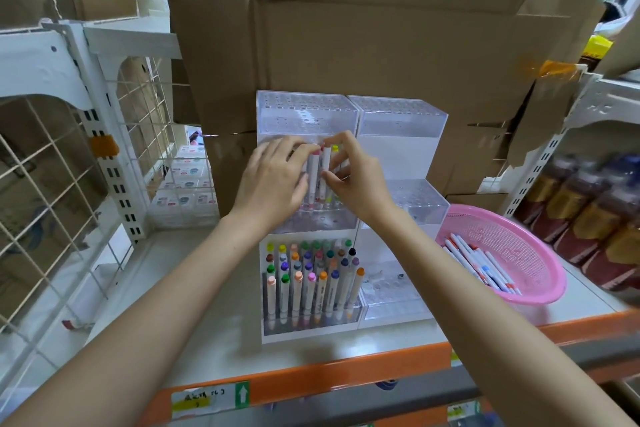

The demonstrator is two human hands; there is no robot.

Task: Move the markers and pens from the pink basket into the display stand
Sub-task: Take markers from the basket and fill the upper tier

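Note:
A clear tiered display stand stands on the shelf against cardboard boxes. Its lowest left tier is full of upright white markers with coloured caps. At the middle left tier, several white markers stand upright. My left hand grips one of them from the left, fingers curled over its top. My right hand pinches another from the right. The pink basket sits to the right of the stand and holds several white pens lying flat.
Large cardboard boxes rise behind the stand. A white wire rack stands at the left with small boxes behind it. Packaged goods fill the right shelf. The shelf's orange front edge runs below.

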